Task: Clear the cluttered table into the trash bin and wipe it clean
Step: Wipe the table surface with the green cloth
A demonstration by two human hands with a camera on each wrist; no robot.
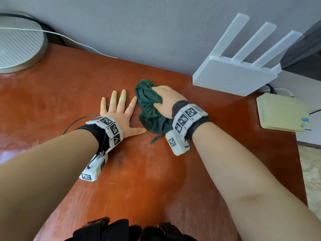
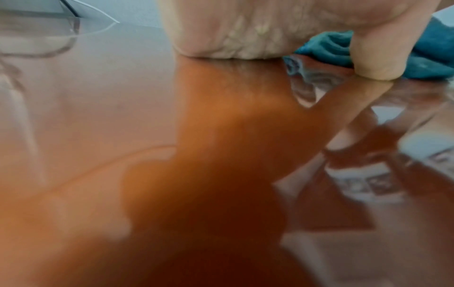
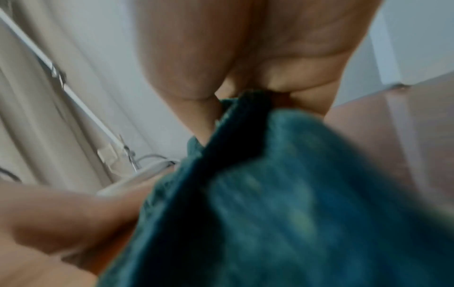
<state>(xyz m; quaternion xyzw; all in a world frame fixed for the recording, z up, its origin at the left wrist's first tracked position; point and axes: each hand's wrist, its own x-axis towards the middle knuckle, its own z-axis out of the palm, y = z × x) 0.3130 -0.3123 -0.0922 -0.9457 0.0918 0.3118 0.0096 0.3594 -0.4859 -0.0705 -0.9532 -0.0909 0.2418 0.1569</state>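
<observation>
While the left hand [image 1: 119, 113] lies flat with fingers spread on the counter [image 1: 69, 94], likely as a brace, the right hand [image 1: 167, 100] grips the bunched green cloth [image 1: 149, 110] just beside it, pressing down to wipe, near the white router [image 1: 232, 76].

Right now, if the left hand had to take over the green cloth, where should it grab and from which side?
Probably the loose bunched folds of the green cloth on its left edge, which stand proud and bare. The right hand covers its right half, its grip bunching the fabric. The left hand lies flat beside it on the table, so come in sideways from the left.
</observation>
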